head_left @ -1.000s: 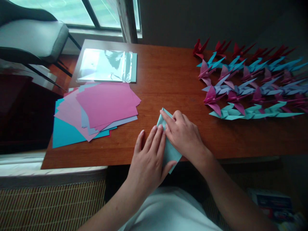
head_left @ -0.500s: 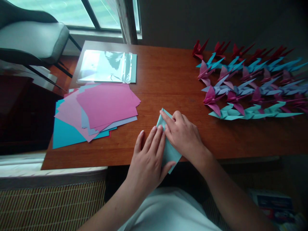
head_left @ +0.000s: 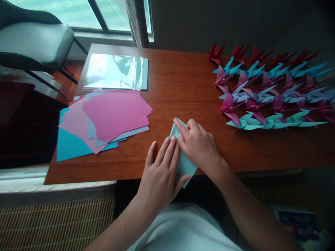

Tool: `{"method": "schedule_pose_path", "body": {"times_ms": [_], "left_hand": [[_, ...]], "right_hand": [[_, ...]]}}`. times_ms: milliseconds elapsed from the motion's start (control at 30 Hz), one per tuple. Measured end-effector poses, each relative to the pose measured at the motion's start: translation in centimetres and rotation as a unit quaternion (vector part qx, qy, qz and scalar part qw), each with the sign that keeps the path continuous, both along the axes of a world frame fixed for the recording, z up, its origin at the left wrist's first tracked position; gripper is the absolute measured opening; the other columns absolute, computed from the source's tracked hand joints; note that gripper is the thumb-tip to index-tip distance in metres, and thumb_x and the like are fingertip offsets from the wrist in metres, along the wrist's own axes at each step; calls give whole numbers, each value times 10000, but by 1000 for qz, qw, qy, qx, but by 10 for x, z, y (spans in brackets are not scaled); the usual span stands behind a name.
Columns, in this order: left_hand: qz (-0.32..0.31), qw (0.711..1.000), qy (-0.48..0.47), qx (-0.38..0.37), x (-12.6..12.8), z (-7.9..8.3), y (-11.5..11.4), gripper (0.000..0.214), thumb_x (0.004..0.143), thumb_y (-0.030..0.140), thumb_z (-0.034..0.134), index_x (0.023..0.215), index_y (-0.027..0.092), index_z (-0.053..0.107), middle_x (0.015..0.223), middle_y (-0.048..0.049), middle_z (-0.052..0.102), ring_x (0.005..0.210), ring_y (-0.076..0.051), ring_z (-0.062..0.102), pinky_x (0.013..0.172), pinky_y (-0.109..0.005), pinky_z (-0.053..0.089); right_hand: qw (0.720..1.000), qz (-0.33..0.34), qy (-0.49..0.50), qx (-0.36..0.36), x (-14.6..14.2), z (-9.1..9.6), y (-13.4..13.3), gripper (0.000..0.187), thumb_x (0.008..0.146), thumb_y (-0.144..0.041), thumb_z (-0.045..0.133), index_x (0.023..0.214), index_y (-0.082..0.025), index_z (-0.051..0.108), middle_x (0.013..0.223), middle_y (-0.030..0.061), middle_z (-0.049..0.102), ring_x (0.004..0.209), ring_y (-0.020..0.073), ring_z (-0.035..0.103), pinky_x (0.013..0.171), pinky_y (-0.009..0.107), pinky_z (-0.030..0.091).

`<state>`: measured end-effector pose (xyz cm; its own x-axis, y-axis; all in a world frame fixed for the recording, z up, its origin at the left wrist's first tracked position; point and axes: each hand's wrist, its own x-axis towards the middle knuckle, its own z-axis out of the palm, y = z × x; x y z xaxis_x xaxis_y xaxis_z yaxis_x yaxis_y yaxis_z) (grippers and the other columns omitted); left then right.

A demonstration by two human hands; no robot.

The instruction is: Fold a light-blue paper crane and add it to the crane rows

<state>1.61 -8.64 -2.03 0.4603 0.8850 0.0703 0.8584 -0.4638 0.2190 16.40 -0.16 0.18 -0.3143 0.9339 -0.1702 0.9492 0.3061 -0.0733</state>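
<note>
A folded sheet of mint-green origami paper (head_left: 186, 166) lies at the table's front edge, its upper tip pointing away from me and its lower corner jutting past the edge. My left hand (head_left: 163, 170) rests flat on its left side, fingers stretched out and thumb across the lower part. My right hand (head_left: 200, 144) presses on the upper part, index finger extended to the tip and the other fingers curled. Part of the paper is hidden beneath both hands.
Loose pink, lilac and blue paper sheets (head_left: 117, 113) spread on the left of the wooden table (head_left: 180, 83). Behind them lies a plastic-wrapped paper pack (head_left: 115, 72). Rows of folded paper cranes (head_left: 267, 92) stand at the right. A chair (head_left: 36, 42) is by the window.
Both hands stay in almost the same place on the folded paper. The whole view has shifted very slightly; nothing is taken up or let go.
</note>
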Motion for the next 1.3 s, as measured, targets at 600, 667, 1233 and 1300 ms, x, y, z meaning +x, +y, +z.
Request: {"method": "schedule_pose_path", "body": {"times_ms": [600,667,1233,1300], "left_hand": [[8,1000,18,-21,2,6,1,795,987,609,394,1566,67,342,1664,-149,260,1547,-323,238,1260,-531,159],[9,999,22,-25,2,6,1,794,988,610,390,1568,70,339,1669,-144,247,1551,-320,228,1260,-535,161],[28,997,65,-42,15,27,6,882,941,692,405,1526,33,420,1632,-184,329,1519,-389,280,1232,-590,224],[36,996,61,-50,15,26,5,908,920,718,418,1530,45,422,1641,-169,318,1513,-414,278,1218,-596,250]], "right_hand": [[1000,12,4,18,1,-5,-1,528,1031,-296,387,1558,-277,379,1139,99,596,1029,223,588,729,296,489],[999,21,9,22,3,-6,-3,517,1033,-297,386,1550,-279,396,1139,99,595,1035,224,578,747,298,488],[997,50,53,20,2,8,18,340,1031,-342,469,1311,-241,635,1131,66,705,1057,209,648,745,292,477],[997,54,57,7,3,13,27,301,995,-402,556,1225,-250,676,1075,53,730,1017,215,675,722,293,468]]}}
